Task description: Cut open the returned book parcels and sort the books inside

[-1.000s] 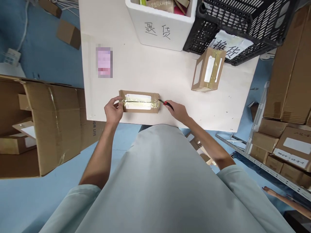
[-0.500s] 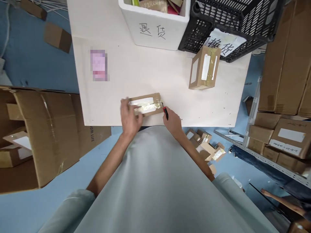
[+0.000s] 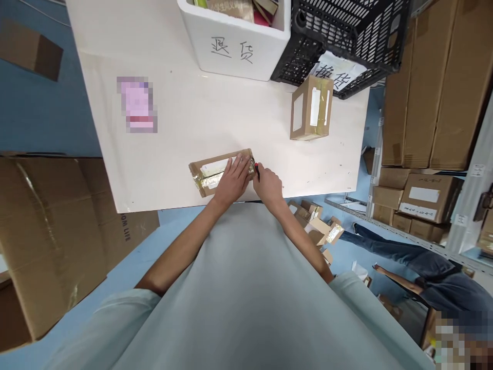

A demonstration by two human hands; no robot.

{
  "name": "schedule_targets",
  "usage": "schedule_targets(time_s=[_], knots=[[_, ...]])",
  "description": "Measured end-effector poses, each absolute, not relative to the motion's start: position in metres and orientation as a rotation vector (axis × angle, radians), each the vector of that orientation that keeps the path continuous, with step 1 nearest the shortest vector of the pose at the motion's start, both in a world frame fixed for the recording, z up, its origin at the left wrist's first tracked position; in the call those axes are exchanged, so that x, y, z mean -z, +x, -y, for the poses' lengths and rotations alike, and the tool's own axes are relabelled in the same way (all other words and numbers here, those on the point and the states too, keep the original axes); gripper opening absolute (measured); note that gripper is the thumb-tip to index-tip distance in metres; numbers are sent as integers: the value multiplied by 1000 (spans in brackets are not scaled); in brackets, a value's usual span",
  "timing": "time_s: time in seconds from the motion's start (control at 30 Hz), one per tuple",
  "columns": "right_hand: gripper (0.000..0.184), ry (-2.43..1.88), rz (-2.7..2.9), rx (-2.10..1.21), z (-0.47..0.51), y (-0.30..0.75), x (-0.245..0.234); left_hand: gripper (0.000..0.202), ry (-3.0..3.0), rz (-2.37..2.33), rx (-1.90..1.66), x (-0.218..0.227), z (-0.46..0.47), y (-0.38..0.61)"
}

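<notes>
Mid-frame, left hand [image 3: 234,181] is bracing an oblong brown cardboard box [image 3: 211,170], fingers lying flat, while right hand [image 3: 268,188] is clenching a slim red-and-black cutter [image 3: 257,168] at its right end — seemingly slitting shiny yellowish tape [image 3: 197,181], next move needing steady pressure.

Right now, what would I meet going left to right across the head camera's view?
Brown cardboard box at upper left, pixelated pink rectangular item, flat taped brown cardboard box, the person's right hand, taller brown cardboard box, shelved white-labelled brown cardboard carton.
</notes>
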State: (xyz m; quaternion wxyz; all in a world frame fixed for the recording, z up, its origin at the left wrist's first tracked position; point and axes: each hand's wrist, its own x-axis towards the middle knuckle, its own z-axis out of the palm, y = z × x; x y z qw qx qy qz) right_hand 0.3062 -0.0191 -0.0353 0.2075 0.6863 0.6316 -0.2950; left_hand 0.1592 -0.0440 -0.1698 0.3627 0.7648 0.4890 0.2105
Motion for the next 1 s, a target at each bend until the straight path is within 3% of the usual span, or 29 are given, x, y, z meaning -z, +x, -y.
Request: schedule_targets(time_s=[0.23, 0.63, 0.83, 1.0], knots=[[39, 1900, -1607, 822, 12, 287, 29, 65, 2018, -1257, -490, 177, 45, 162], [44, 1955, -1646, 888, 41, 318, 7, 64, 2059, -1249, -457, 172, 44, 159], [58, 2154, -1648, 783, 33, 368, 84, 60, 2064, -1280, -492, 163, 54, 144], [65, 2134, -1616, 806, 18, 401, 148, 58, 1993, -1570, -467, 144, 82, 105]])
